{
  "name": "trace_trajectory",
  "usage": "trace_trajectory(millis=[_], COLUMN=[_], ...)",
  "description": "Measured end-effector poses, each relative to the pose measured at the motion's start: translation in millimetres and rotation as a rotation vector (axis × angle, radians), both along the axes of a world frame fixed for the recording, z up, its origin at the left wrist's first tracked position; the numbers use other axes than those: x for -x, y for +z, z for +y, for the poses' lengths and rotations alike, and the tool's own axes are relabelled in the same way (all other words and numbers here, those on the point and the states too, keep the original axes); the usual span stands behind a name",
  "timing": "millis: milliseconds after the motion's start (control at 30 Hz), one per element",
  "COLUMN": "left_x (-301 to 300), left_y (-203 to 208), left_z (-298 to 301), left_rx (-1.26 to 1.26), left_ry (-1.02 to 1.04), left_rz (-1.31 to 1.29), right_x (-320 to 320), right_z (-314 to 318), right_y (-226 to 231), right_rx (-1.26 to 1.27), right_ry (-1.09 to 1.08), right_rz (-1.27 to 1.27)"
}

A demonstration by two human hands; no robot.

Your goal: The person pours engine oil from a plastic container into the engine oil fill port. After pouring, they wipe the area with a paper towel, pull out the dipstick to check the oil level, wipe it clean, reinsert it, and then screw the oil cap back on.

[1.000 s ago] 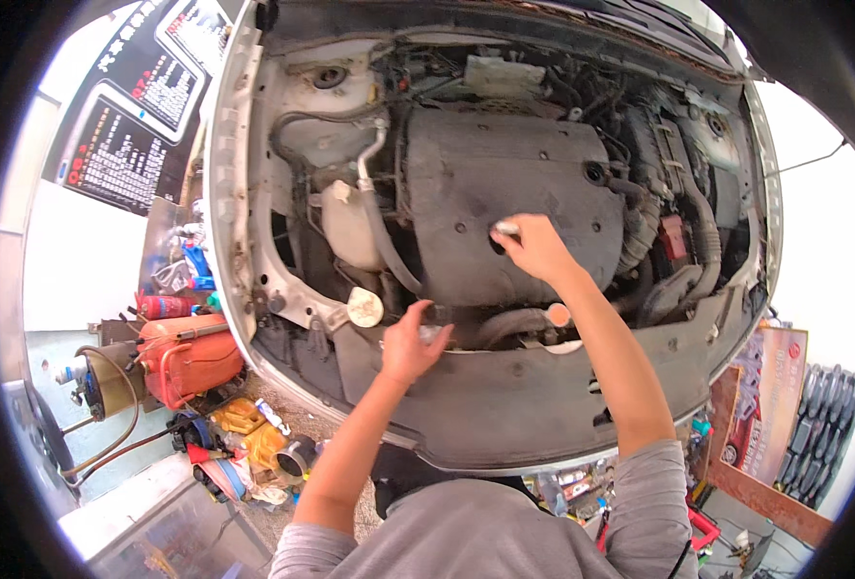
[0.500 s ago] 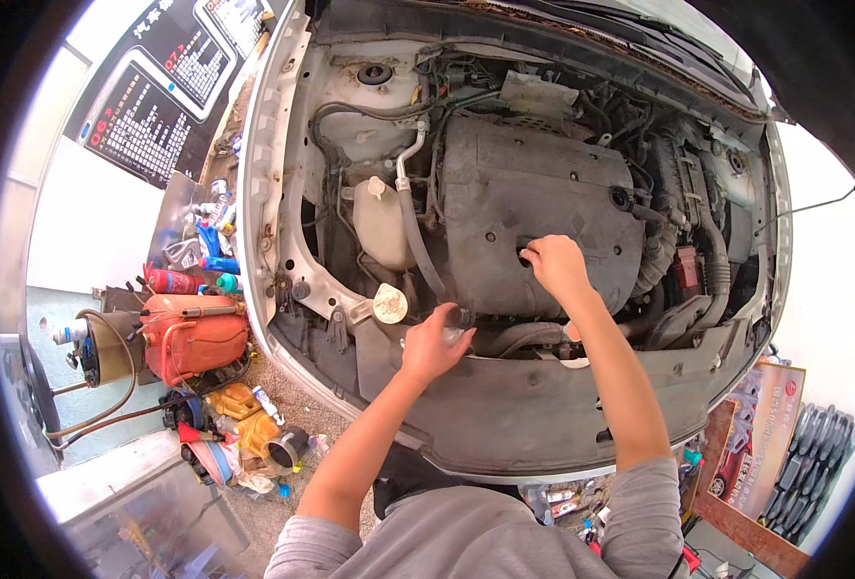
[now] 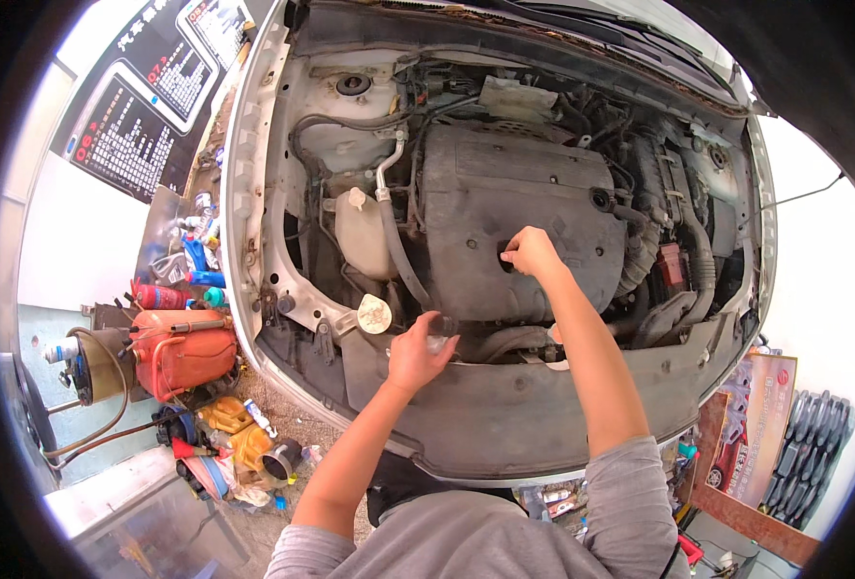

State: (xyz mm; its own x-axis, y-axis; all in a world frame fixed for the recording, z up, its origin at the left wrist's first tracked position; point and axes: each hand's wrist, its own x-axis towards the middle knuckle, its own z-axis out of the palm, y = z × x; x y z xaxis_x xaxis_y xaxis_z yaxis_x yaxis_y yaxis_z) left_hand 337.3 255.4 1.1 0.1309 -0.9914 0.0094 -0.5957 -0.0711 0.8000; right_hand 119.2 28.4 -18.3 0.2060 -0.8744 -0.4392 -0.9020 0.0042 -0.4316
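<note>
My left hand (image 3: 420,355) is curled round a small see-through container (image 3: 439,338), its exact kind unclear, above the front edge of the engine bay. The fingers of my right hand (image 3: 532,251) are pinched together over the middle of the dark plastic engine cover (image 3: 485,207). A dark spot shows at its fingertips; whether this is a small black part in the fingers or a hole in the cover I cannot tell. Close to my left hand are a round pale cap (image 3: 374,314) and a black hose (image 3: 396,246). Beyond stands a whitish fluid reservoir (image 3: 362,236) with a cap on it.
A black front panel (image 3: 504,415) spans the bay's near edge. A thin prop rod (image 3: 804,197) rises at the right. An orange-red tank (image 3: 186,352), yellow jugs (image 3: 249,449) and assorted bottles crowd the floor at the left. A picture board (image 3: 751,434) leans at the right.
The whole view has shifted slightly, so the car appears a little farther left. Both hands keep about the same places over the engine bay, with little visible change in grip.
</note>
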Motion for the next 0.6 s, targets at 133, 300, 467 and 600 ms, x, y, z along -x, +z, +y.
trace_trajectory(millis=[133, 300, 467, 600], left_x=[1, 1, 1, 0], left_y=[2, 0, -3, -13], left_z=[1, 0, 1, 1], left_rx=[-0.034, -0.022, 0.017, 0.044], left_ry=[0.005, 0.002, 0.023, 0.016], left_rz=[-0.012, -0.045, -0.068, -0.041], right_x=[-11, -19, -6, -3], right_z=[12, 12, 7, 14], right_y=[-15, -9, 10, 2], right_rx=[0.129, 0.126, 0.008, 0.054], right_ry=[-0.009, -0.122, -0.176, -0.208], right_rz=[0.123, 0.216, 0.068, 0.044])
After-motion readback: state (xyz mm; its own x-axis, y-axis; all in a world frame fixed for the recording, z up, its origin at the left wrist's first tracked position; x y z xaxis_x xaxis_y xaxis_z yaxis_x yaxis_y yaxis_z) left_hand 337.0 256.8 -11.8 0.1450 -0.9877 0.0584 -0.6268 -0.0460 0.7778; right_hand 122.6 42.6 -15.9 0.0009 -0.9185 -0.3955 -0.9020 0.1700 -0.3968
